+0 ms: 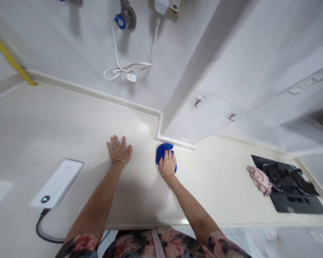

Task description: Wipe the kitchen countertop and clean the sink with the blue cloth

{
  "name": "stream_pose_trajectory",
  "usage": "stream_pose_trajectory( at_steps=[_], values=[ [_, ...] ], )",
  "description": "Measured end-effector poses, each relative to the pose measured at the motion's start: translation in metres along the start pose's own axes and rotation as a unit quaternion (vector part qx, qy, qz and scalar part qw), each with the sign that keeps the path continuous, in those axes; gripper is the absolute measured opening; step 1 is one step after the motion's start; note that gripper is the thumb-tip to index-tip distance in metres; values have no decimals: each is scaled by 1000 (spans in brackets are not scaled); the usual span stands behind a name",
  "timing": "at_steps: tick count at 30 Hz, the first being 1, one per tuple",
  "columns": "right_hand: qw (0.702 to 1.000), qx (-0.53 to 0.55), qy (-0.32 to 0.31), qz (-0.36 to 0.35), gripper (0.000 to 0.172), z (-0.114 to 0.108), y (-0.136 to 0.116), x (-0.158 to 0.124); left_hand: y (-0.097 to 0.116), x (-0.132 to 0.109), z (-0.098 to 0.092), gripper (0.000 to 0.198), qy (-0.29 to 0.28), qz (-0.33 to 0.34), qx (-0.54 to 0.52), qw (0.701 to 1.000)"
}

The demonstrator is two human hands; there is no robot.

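- The blue cloth [161, 150] lies bunched on the pale counter [210, 179], just to the near side of the ledge [177, 142] where the wall juts out.
- The right hand [167, 163] is palm down on top of it, fingers close together, slightly bent and pointing to the far side; whether they pinch any of the fabric I cannot tell. The right forearm slants in from the near right.
- Blue shows to the far left of the right hand and in a strip along its right edge, so the cloth is under that hand.
- The left hand [119, 150] lies flat on the counter with fingers spread and thumb out to the right, holding nothing. A bracelet [118, 161] circles its wrist, and the forearm slants in from the near left.
- The cloth is to the right of the left hand, apart from it, about level with it in depth.
- Left of the left forearm lies a white power bank [60, 181], a black cable [44, 234] at its near end.
- Well to the right, a pink cloth [260, 181] overlaps the left edge of a black stove [298, 204].
- On the far wall, a looped white cord [117, 70] hangs beneath a blue-handled valve [123, 19].
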State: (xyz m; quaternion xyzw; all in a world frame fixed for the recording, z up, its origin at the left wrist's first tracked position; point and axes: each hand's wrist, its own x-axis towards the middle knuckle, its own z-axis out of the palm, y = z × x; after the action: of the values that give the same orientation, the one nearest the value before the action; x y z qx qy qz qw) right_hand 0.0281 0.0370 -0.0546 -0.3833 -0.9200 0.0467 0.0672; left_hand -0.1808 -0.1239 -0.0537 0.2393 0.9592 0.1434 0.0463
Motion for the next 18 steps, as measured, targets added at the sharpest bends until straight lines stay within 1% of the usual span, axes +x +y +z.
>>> stream_pose_trajectory(
  at_steps=[2,5,7,9,10,12,15,18],
  values=[
    [998,5,0,-59,57,8,-28,4,1,-2,1,72,-12,-11,10,1000],
    [992,17,-2,-125,57,16,-60,15,2,-4,3,71,-22,-6,6,1000],
    [986,30,-3,-166,57,19,-74,18,2,-7,4,71,-10,1,-13,1000],
    [977,51,4,-208,56,22,-79,10,1,-10,4,71,-23,3,-43,999],
    [971,66,10,-231,56,23,-77,2,0,-13,4,70,-23,1,-46,999],
    [953,98,27,-287,56,29,-65,-19,-3,-18,3,67,-17,-1,-48,999],
    [923,138,46,-356,53,46,-30,-51,-9,-25,2,64,-12,10,-54,998],
    [901,152,70,-401,50,63,1,-70,-14,-40,3,63,-12,15,-64,998]
  ],
)
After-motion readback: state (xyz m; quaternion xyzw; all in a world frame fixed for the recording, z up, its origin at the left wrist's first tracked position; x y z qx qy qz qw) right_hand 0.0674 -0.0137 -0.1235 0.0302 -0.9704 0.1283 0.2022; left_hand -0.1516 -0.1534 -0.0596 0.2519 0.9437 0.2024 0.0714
